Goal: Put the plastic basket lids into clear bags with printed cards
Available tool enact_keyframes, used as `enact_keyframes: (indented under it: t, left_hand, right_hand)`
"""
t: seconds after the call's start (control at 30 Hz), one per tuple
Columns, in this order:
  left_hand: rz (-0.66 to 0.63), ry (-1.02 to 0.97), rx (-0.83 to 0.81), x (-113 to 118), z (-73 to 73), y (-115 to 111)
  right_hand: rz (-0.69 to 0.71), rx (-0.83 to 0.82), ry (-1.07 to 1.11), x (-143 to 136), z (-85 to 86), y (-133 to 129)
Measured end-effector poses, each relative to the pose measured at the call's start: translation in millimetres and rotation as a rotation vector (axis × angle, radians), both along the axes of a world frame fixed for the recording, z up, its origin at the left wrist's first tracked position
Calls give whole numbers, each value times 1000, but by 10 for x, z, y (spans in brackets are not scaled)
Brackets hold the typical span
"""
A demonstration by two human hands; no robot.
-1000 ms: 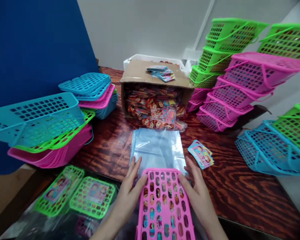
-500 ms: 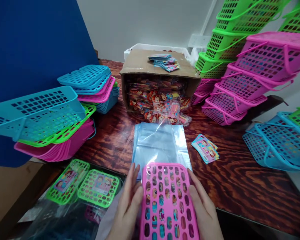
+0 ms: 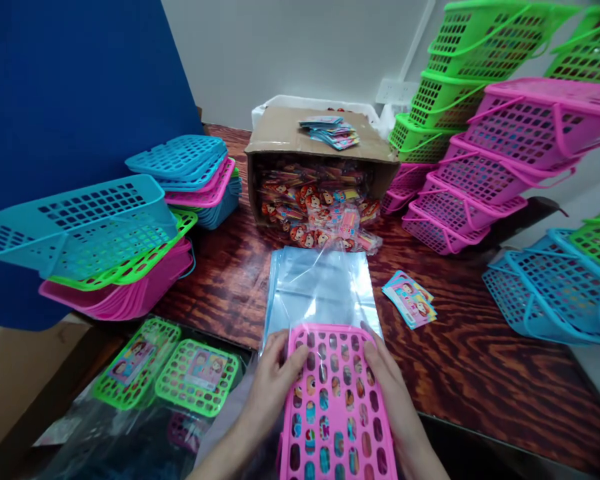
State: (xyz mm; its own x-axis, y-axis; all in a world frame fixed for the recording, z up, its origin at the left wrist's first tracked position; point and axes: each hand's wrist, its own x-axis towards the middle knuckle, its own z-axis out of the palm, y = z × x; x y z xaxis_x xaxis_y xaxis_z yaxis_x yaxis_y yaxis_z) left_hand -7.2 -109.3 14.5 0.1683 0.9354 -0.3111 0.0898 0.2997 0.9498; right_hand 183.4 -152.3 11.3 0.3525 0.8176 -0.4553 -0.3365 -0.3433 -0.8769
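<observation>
The fingers of our left hand (image 3: 267, 385) and right hand (image 3: 391, 387) grasp opposite sides of the filled pink basket (image 3: 334, 415), likely to steady it, in front of the plastic bags (image 3: 313, 280), probably laid centrally on the desk (image 3: 460, 370) for easy reach.

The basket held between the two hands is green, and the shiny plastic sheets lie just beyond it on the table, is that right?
The colour is wrong: the head view shows that the basket between the left hand and right hand is pink.
</observation>
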Motion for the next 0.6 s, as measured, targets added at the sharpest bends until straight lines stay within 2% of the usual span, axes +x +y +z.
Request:
enact_keyframes:
  t: [0.13, 0.2, 0.43, 0.6]
  left_hand:
    - [-4, -278, -134, 40, 90, -131]
    - [-4, -353, -195, 40, 147, -175]
    - [-61, -393, -287, -43, 309, -374]
    - [-142, -405, -371, -155, 323, -643]
  right_hand:
    - [25, -16, 60, -24, 135, -54]
    - [36, -12, 63, -21, 165, -94]
    - [29, -125, 237, -97, 264, -375]
    - [-16, -239, 320, -154, 319, -706]
